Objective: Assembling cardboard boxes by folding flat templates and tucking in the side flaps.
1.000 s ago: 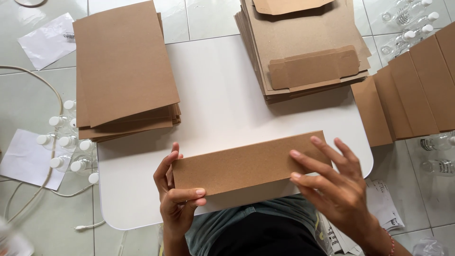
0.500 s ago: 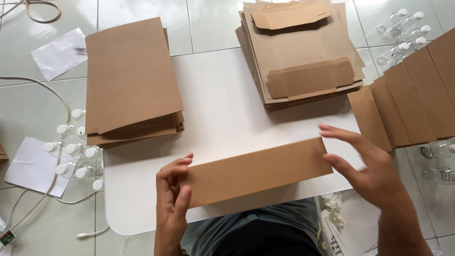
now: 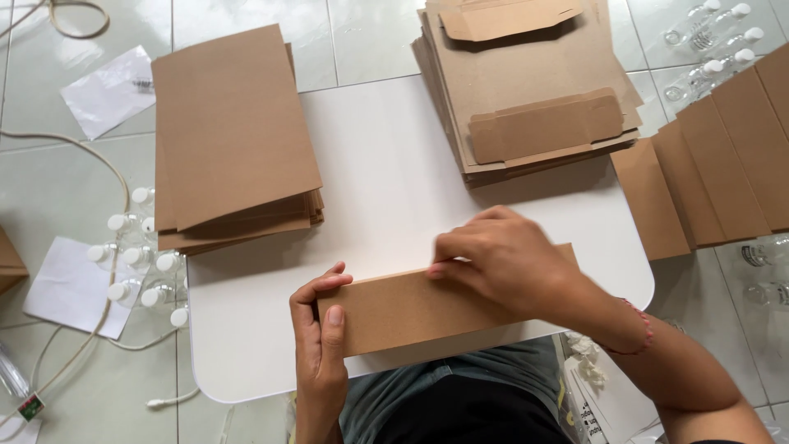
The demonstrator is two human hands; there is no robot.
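Long folded cardboard box [image 3: 411, 308] lies at the near edge of the white surface [image 3: 386, 189], slightly tilted, right end farther. Left hand [image 3: 319, 345] grips the box's left end, thumb on the front face, fingers curled over the top edge. Right hand [image 3: 501, 259] lies palm-down on the box's right half, fingers bent, pressing its top edge. Stack of flat cardboard sheets [image 3: 230, 131] far left on the surface; stack of cut box blanks [image 3: 526, 82] far right. Small clear bottles [image 3: 140, 255] on the tiled floor, left.
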